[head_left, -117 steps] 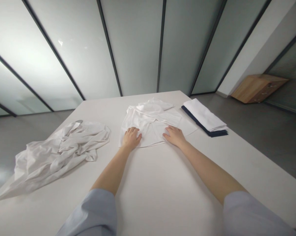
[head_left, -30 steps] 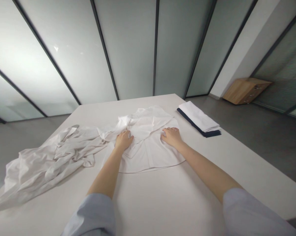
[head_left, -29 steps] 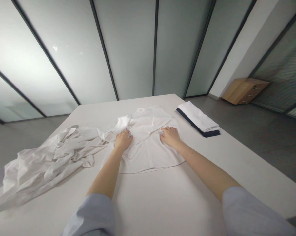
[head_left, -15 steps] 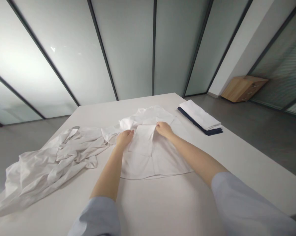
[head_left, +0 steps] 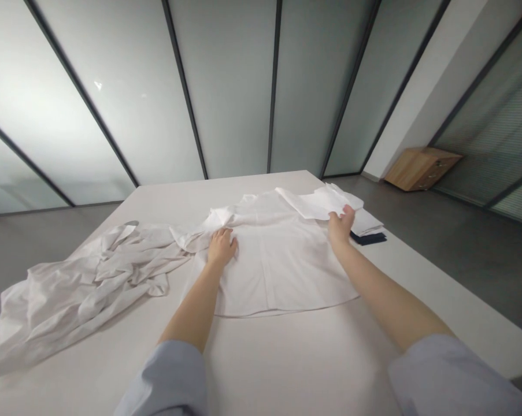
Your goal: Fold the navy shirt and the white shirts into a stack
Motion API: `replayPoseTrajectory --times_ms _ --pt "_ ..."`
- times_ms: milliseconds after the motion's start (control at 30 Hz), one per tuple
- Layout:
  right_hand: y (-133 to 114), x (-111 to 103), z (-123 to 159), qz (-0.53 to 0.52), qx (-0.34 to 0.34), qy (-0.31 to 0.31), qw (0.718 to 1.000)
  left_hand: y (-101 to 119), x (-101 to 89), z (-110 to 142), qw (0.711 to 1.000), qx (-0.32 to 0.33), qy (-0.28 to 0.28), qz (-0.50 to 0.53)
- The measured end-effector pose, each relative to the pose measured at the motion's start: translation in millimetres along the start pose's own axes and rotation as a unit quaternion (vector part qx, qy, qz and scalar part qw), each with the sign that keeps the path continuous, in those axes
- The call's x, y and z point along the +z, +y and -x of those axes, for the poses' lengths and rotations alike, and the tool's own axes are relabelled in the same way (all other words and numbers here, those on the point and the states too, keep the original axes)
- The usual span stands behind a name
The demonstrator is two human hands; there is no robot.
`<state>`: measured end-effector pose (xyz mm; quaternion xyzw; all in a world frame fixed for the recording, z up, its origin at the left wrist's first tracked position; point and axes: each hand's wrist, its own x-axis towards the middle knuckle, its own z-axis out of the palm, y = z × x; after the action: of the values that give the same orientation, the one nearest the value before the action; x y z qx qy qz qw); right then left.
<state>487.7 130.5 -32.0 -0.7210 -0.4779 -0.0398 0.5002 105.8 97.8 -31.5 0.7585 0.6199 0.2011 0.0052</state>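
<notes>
A white shirt [head_left: 269,266] lies spread flat on the white table [head_left: 287,358] in front of me. My left hand [head_left: 221,247] rests palm down on the shirt's left shoulder area, fingers stretched out. My right hand [head_left: 341,224] is closed on the shirt's right sleeve [head_left: 319,203] and holds it lifted out to the right, above the table. The other sleeve trails left toward a crumpled heap.
A crumpled pile of white garments [head_left: 78,289] covers the table's left side. A folded stack of white over dark navy cloth [head_left: 367,228] lies at the right, partly hidden by the lifted sleeve. A wooden cabinet [head_left: 421,167] stands on the floor beyond, by glass walls.
My right hand took the sleeve from the shirt's middle and swung it out to the right, opening the shirt's front. The left hand has stayed pressed in place.
</notes>
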Motion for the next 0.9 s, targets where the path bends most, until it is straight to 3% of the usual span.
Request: replayPoseTrajectory --times_ms 67,167,333,433,633,767,833,900 --pt "-15.6 9.4 30.7 -0.007 -0.058 -0.095 0.994 0.2 1.5 0.2 0.999 0.025 -0.026 -0.011" --pt "-43.4 20.0 70.7 0.080 -0.168 -0.261 0.947 4.2 3.7 3.4 0.993 0.026 -0.097 -0.064" --pt "-72.4 21.3 95.1 0.244 -0.203 -0.385 0.866 13.5 3.7 10.7 0.979 -0.009 -0.159 -0.125" --pt "-76.9 14.8 93.9 0.264 -0.215 -0.414 0.844 18.3 -1.3 19.3 0.973 -0.015 -0.179 -0.148" --pt "-72.6 -13.6 106.0 0.263 -0.260 -0.411 0.834 27.5 -27.7 42.7 0.967 0.009 -0.190 -0.171" --pt "-80.0 -28.1 100.0 0.256 -0.291 -0.410 0.826 36.5 -51.4 35.9 0.962 0.006 -0.222 -0.159" --pt "-86.7 -25.8 89.0 0.256 -0.278 -0.418 0.826 40.8 -58.3 23.1 0.971 0.005 -0.195 -0.142" --pt "-91.0 -17.4 79.0 0.247 -0.274 -0.405 0.836 41.5 -58.9 7.6 0.987 0.013 -0.107 -0.121"
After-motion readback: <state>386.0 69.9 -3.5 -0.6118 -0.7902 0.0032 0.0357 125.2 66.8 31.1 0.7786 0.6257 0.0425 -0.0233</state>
